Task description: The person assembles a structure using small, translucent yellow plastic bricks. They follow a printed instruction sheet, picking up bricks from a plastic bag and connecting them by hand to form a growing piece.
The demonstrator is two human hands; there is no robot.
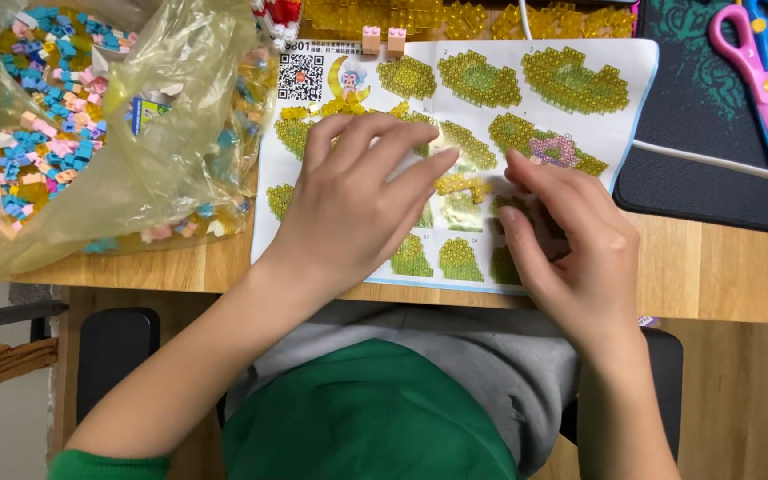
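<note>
My left hand (pixel 353 200) lies palm down on a printed instruction sheet (pixel 580 129) on the wooden table, fingers spread and pointing right. My right hand (pixel 571 240) rests beside it, fingertips curled down onto the sheet. Between the two hands sits a small cluster of translucent yellow bricks (pixel 458 184), touched by the fingertips of both. Whether either hand actually grips a brick is hidden by the fingers.
A clear plastic bag (pixel 162 169) of several blue, pink and yellow bricks lies at the left. Two small pink bricks (pixel 383 40) and yellow brick assemblies (pixel 455 16) sit at the back. Pink-and-blue scissors (pixel 762 76) rest on a dark mat (pixel 713 169) at the right.
</note>
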